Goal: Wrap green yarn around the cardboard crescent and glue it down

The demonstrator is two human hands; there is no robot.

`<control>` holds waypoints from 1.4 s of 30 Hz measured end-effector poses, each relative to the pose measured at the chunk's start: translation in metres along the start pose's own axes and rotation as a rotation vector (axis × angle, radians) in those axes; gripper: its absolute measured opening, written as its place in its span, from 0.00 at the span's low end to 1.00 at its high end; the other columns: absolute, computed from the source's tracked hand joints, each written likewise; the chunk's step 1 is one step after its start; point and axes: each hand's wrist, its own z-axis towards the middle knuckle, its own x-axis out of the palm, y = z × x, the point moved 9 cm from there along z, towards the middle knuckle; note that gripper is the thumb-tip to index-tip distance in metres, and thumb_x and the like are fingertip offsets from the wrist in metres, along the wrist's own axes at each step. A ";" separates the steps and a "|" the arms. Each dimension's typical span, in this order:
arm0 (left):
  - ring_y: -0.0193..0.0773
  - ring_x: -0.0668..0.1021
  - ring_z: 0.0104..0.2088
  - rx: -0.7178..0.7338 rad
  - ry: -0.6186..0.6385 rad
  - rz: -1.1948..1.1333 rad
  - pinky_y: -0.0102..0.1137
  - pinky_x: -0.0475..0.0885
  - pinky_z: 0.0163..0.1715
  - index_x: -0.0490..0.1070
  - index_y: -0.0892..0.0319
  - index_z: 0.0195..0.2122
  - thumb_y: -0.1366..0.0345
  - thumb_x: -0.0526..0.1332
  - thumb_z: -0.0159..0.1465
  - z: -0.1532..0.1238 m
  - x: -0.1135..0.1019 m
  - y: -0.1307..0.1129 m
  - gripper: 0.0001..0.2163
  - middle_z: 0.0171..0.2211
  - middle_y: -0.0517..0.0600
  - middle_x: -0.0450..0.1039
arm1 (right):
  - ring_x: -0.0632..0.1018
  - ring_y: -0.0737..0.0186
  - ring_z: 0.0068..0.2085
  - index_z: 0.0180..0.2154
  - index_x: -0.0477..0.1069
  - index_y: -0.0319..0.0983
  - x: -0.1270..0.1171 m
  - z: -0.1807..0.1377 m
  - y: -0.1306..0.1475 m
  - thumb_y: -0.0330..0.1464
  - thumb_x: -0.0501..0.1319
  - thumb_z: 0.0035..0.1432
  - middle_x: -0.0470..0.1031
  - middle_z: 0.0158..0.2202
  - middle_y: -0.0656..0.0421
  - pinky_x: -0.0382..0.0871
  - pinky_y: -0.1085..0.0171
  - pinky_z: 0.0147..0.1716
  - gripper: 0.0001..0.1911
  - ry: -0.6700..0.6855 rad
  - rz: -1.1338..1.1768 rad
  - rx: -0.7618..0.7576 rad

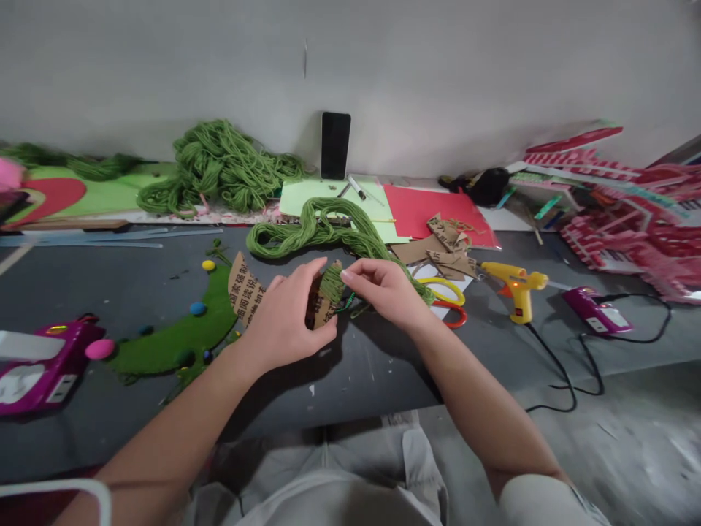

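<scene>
My left hand (293,310) is closed around a curved piece of printed brown cardboard (241,292), whose far end shows to the left of the hand. Green yarn (331,283) is wound around the cardboard's right end. Close against that wound end, my right hand (383,288) pinches with thumb and forefinger, apparently on the yarn strand; the strand itself is mostly hidden by the fingers. A loose skein of green yarn (328,226) lies just behind both hands and runs down past the right one.
A green crescent (175,343) with coloured pompoms lies left. Scissors (452,292), cardboard scraps (446,248) and a yellow glue gun (515,281) with a trailing cord lie right. Behind are a yarn heap (224,168), a phone (335,146) against the wall and red paper (421,212).
</scene>
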 end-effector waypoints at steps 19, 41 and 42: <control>0.40 0.80 0.33 -0.182 -0.007 -0.467 0.32 0.73 0.33 0.74 0.57 0.48 0.46 0.61 0.67 0.006 0.004 0.024 0.20 0.38 0.50 0.81 | 0.63 0.67 0.28 0.34 0.72 0.37 0.012 -0.009 -0.005 0.50 0.61 0.65 0.67 0.27 0.62 0.57 0.66 0.28 0.21 0.098 -0.154 -0.056; 0.39 0.81 0.36 0.136 -0.153 -0.188 0.31 0.73 0.39 0.77 0.57 0.42 0.63 0.58 0.71 0.019 -0.016 -0.028 0.09 0.38 0.51 0.82 | 0.78 0.57 0.44 0.40 0.76 0.40 -0.047 -0.081 0.030 0.36 0.60 0.68 0.80 0.41 0.54 0.69 0.59 0.49 0.08 -0.269 -0.583 -0.279; 0.39 0.81 0.36 0.113 -0.163 -0.204 0.31 0.73 0.38 0.78 0.56 0.42 0.61 0.59 0.70 0.022 -0.017 -0.025 0.09 0.38 0.50 0.82 | 0.78 0.56 0.47 0.39 0.76 0.41 -0.064 -0.094 0.027 0.36 0.61 0.67 0.79 0.43 0.53 0.69 0.57 0.52 0.07 -0.375 -0.602 -0.300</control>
